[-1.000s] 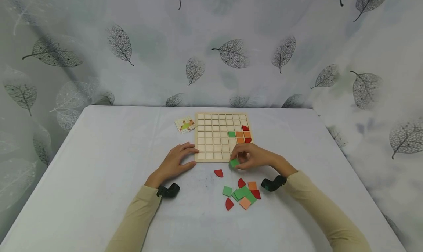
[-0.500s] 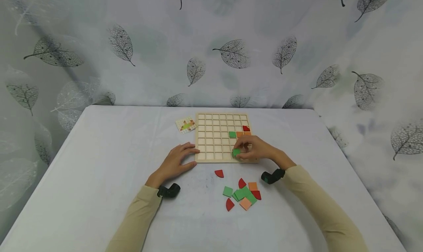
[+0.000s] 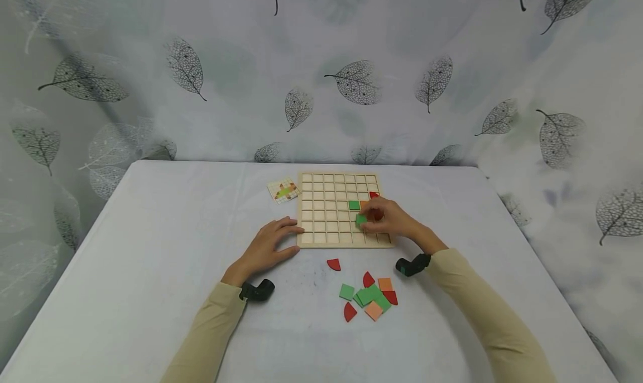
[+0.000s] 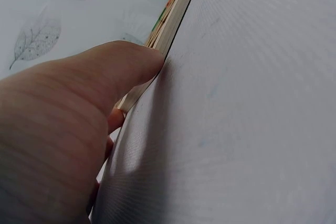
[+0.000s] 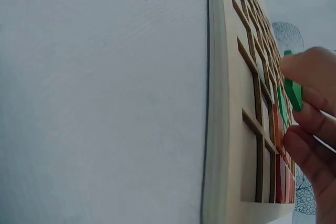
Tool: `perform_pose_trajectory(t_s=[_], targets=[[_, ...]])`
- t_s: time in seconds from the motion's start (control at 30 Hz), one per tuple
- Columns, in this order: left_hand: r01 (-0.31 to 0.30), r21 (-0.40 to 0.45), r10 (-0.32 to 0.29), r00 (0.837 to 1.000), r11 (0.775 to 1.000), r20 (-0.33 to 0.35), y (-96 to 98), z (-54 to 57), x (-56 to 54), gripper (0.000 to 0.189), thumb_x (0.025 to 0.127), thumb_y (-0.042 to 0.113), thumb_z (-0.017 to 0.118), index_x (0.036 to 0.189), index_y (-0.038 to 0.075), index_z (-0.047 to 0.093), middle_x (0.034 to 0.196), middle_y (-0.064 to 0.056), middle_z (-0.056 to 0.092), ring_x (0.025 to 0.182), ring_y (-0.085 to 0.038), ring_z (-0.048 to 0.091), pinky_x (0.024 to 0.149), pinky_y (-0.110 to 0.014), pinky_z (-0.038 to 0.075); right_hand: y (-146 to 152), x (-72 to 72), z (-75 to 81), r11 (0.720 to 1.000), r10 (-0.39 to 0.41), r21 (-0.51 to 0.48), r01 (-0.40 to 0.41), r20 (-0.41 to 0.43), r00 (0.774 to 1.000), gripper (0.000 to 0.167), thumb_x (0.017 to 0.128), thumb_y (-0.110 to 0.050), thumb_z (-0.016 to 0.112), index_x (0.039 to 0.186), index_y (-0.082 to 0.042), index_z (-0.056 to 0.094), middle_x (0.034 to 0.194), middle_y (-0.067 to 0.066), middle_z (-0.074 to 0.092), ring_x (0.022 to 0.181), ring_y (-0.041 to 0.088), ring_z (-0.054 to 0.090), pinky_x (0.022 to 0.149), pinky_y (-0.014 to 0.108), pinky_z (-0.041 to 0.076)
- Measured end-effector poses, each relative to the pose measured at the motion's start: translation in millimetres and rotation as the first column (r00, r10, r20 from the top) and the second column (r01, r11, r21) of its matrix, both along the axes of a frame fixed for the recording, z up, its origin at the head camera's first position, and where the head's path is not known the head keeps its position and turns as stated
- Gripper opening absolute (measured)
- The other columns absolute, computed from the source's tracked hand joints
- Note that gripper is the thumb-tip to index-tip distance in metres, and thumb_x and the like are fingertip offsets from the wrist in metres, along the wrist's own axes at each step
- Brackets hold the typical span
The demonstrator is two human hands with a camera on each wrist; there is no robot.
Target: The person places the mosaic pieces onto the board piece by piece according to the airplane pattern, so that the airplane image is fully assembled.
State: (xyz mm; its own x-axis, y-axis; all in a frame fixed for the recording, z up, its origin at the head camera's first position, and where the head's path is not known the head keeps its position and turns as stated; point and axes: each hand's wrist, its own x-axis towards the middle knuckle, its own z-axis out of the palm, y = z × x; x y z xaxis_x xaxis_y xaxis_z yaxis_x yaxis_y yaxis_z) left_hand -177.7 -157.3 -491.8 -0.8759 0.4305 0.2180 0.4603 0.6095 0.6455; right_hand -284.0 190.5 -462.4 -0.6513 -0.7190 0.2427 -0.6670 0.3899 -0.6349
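Note:
My right hand [image 3: 392,220] pinches a green square tile [image 3: 360,220] over the right side of a wooden grid board [image 3: 317,214]. The right wrist view shows that green tile [image 5: 295,95] tilted between thumb and fingers, above the board's cells. A green tile [image 3: 354,205] lies in a cell, with part of a red piece [image 3: 374,194] showing near the right edge; the hand hides other pieces there. At the board's lower left my left hand [image 3: 271,242] rests with its fingers on the edge. Its thumb [image 4: 126,66] lies against the front side of the board [image 4: 170,24].
A small pattern card [image 3: 283,190] lies by the board's upper left corner. In front of the board is a loose pile of green squares [image 3: 369,295], orange squares [image 3: 385,284] and red quarter-circle pieces [image 3: 350,312]. One red quarter-circle [image 3: 334,264] lies apart.
My right hand has moved the green tile from the board's front edge up and slightly right over the grid, covering orange and red pieces. The left hand has stayed in place.

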Motion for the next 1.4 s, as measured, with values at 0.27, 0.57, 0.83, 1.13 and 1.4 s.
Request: perform_pose_trajectory(t_s=[0.27,0.57,0.83,1.13,1.4], targets=[[0.003,0.003,-0.003,1.000,1.000,-0.003,0.9,0.6,0.8,0.040,0.090,0.026,0.070,0.128,0.014,0.062,0.142,-0.010,0.050,0.141,-0.029,0.035,0.116,-0.054,0.022,-6.0,0.9,-2.1,0.995,-0.098,0.015,0.099,-0.028,0.995,0.027,0.080,-0.008,0.081,0.103,0.000,0.068,0.095,0.010,0.066,0.080,0.022,0.059,0.073,0.031,0.052],[0.006,0.004,-0.006,1.000,1.000,-0.007,1.5,1.4,0.6,0.040,0.091,0.025,0.070,0.128,0.015,0.062,0.142,-0.010,0.050,0.141,-0.029,0.035,0.116,-0.053,0.023,-11.6,2.2,-4.7,0.993,-0.115,0.033,0.116,-0.026,0.993,0.022,0.082,-0.007,0.079,0.102,-0.004,0.071,0.101,0.010,0.066,0.083,0.020,0.053,0.073,0.032,0.047],[0.001,-0.006,-0.001,1.000,1.000,-0.010,0.4,1.6,-0.1,0.040,0.091,0.026,0.070,0.128,0.015,0.062,0.142,-0.010,0.050,0.141,-0.029,0.035,0.116,-0.053,0.023,-14.5,2.7,-2.6,0.996,-0.088,0.027,0.089,-0.045,0.995,0.008,0.087,-0.004,0.072,0.095,-0.004,0.073,0.105,0.016,0.063,0.090,0.028,0.054,0.071,0.037,0.045],[0.001,-0.003,-0.001,1.000,1.000,-0.010,-0.5,0.9,-0.2,0.040,0.091,0.026,0.069,0.129,0.015,0.062,0.142,-0.010,0.050,0.141,-0.029,0.035,0.117,-0.053,0.022,-17.5,5.6,-1.0,0.994,-0.103,0.036,0.105,-0.034,0.994,0.018,0.088,0.005,0.061,0.096,-0.003,0.075,0.106,0.017,0.063,0.091,0.027,0.053,0.069,0.032,0.043],[-0.003,-0.005,0.003,1.000,1.000,0.001,-0.7,0.5,0.5,0.040,0.091,0.027,0.069,0.129,0.015,0.062,0.143,-0.010,0.050,0.142,-0.029,0.034,0.116,-0.053,0.022,-16.4,9.1,-7.1,0.992,-0.124,-0.012,0.124,-0.017,0.992,0.018,0.089,0.005,0.062,0.097,-0.004,0.075,0.111,0.018,0.063,0.100,0.030,0.055,0.075,0.035,0.043]])
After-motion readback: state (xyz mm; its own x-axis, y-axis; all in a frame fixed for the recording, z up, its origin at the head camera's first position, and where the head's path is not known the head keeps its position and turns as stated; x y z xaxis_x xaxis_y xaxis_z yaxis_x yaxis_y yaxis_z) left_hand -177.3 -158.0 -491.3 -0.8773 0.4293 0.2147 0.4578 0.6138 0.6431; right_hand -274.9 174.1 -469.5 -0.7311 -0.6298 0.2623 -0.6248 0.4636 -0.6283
